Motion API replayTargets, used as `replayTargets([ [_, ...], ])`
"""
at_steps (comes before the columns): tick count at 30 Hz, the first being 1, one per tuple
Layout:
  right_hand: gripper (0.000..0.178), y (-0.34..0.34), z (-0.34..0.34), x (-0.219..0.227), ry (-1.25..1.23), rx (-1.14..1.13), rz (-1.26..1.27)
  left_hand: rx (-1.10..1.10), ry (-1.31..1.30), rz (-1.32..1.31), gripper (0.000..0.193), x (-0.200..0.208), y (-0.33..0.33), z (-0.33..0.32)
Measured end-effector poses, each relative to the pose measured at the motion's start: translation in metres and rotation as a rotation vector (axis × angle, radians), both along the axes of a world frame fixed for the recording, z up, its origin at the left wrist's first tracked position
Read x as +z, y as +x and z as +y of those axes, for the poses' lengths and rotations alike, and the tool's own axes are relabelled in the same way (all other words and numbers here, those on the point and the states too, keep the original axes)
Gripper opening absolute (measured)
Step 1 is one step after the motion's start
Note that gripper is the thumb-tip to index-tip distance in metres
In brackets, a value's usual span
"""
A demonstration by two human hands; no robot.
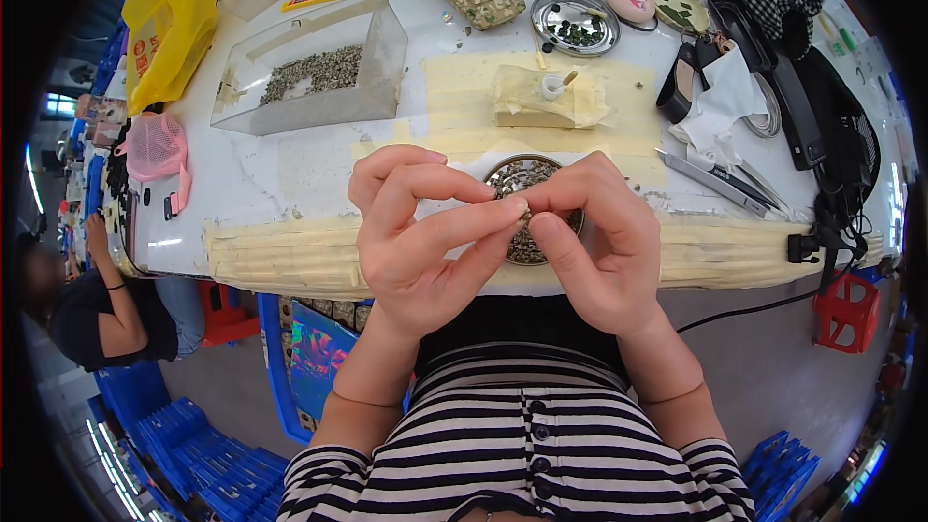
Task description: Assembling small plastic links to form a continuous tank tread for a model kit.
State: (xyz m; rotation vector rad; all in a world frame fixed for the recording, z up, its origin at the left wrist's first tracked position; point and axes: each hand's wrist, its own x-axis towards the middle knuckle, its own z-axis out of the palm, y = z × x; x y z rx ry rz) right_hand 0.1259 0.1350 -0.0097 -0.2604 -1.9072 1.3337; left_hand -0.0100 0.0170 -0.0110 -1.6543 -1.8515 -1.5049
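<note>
My left hand (418, 249) and my right hand (611, 244) meet fingertip to fingertip near the table's front edge. Both are closed in a pinch around something tiny, mostly covered by the fingers, so its kind does not show. Directly beneath them sits a round metal dish (580, 222) filled with small grey-brown metallic-looking pieces, partly hidden by my hands. Beyond it stands a block wrapped in cream masking tape (517, 116), with a small white cup (552, 86) and a short stick on top.
A clear plastic bin (385, 58) of similar small pieces stands at the far left, near a yellow bag (174, 19) and a pink mesh pouch (157, 147). Tweezers (764, 184) and a utility knife (715, 179) lie right. A round tray (609, 29) holds dark green bits. Another person (116, 314) sits left.
</note>
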Motion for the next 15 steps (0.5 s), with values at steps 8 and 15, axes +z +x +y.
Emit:
replayTargets([
  [8, 0.016, 0.0011, 0.0010, -0.0010, 0.028, -0.008, 0.054, 0.024, 0.015, -0.010, 0.029, -0.0004, 0.0002, 0.0009],
  [15, 0.025, 0.0016, 0.0007, 0.0005, 0.174, -0.042, 0.055, 0.040, 0.011, -0.002, 0.027, -0.0011, 0.0008, 0.0021],
])
